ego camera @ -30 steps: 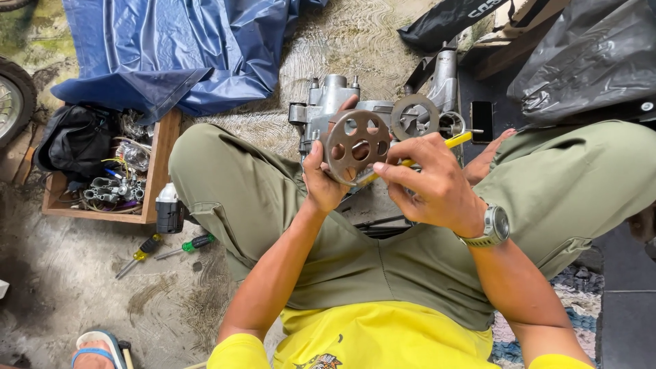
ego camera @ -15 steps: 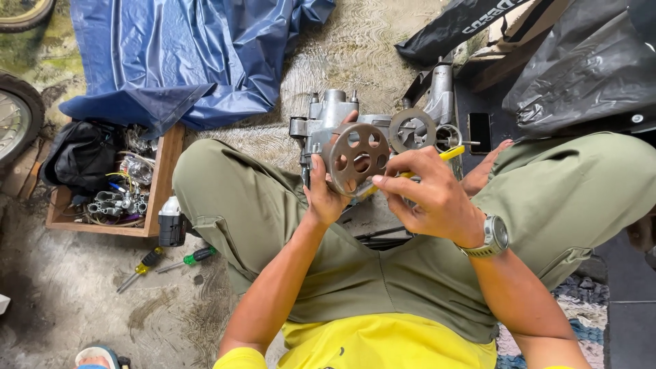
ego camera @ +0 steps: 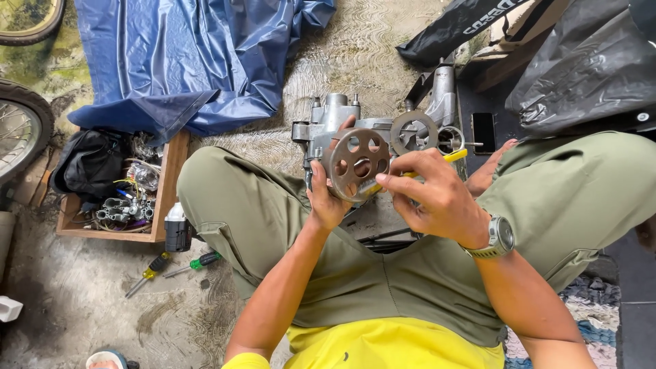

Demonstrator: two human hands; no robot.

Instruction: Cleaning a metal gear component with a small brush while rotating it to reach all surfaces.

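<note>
holding steady since before, left hand [ego camera: 328, 198] gripping perforated disc [ego camera: 357, 164], right hand [ego camera: 437, 198] seemingly pinching yellow tool [ego camera: 452, 156]

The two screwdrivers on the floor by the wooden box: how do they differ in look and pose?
The yellow-and-black-handled screwdriver lies farther left, its shaft pointing down-left; the green-handled screwdriver lies right of it, nearer the person's knee, its shaft pointing left at a flatter angle. The yellow one's handle has dark bands; the green one's looks mostly one colour with a red part at its end. Both lie flat on the concrete floor, untouched, just below the wooden box.
</note>
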